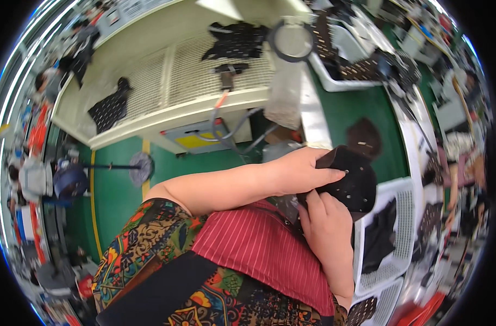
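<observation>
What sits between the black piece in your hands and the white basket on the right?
Nothing: in the head view the black piece overlaps the white basket's rim, both hands gripping it.

2 hands: left hand (pixel 297 171) and right hand (pixel 326 225), both gripping 1 black piece (pixel 354 182) w/ small holes, fingers on its left edge.

Black pieces, approx: 1 in the fingers; 1 dark one (pixel 365 138) on green top just above the fingertips; 2 on the cream table (pixel 150 117) well up-left of the fingers, i.e. 1 big (pixel 237 41), 1 smaller (pixel 109 108).

White baskets: 2 right of/below the fingers, upper basket (pixel 403 217) w/ dark pieces inside, count unclear; lower basket (pixel 389 299) w/ 1 dotted piece (pixel 362 311).

1 white tray (pixel 340 81) far above fingers. 1 ring lamp (pixel 291 41). 1 stool (pixel 141 167) left of the fingers.
</observation>
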A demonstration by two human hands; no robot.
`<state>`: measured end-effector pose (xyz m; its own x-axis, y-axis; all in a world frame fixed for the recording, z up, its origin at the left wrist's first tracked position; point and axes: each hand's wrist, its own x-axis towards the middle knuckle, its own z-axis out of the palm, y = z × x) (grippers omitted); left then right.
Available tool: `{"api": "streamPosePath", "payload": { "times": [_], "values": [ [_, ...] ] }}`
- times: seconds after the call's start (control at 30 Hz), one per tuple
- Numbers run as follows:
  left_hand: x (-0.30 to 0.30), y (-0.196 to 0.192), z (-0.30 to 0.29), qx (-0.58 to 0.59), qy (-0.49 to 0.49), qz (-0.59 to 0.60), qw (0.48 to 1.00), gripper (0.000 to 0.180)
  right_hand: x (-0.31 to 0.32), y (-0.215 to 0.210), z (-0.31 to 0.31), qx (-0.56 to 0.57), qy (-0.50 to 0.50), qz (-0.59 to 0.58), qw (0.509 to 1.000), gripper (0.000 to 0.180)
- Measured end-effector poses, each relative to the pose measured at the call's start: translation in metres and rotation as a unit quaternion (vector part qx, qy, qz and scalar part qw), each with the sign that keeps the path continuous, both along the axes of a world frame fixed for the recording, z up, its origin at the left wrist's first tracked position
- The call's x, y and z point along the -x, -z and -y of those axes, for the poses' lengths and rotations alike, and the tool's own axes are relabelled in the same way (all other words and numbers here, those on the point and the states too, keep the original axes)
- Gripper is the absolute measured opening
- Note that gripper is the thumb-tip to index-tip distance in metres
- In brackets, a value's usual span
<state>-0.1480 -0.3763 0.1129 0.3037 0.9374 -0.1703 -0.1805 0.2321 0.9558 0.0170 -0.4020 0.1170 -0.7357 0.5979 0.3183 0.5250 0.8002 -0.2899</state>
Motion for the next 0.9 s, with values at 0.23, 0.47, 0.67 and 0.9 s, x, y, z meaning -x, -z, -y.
{"api": "streamPosePath", "payload": {
  "times": [0.23, 0.47, 0.67, 0.9],
  "values": [
    [0.164, -0.029, 0.028, -0.297, -0.042, -0.087, 0.95, 0.026, 0.069, 0.012, -0.031, 0.15, 0.1, -0.458, 0.871, 0.056],
    [0.326, -0.007, 0.038, -0.382, 0.01, -0.154, 0.911, 0.026, 0.225, -0.007, -0.051, 0.361, 0.02, -0.418, 0.834, 0.097],
    [0.418, 0.015, 0.041, -0.286, -0.036, -0.141, 0.947, 0.02, 0.324, -0.031, -0.054, 0.241, -0.204, -0.242, 0.917, 0.075],
    [0.466, 0.03, 0.034, -0.228, -0.132, -0.102, 0.959, 0.027, 0.42, -0.047, -0.034, -0.054, 0.078, -0.234, 0.968, 0.009]
  ]
}}
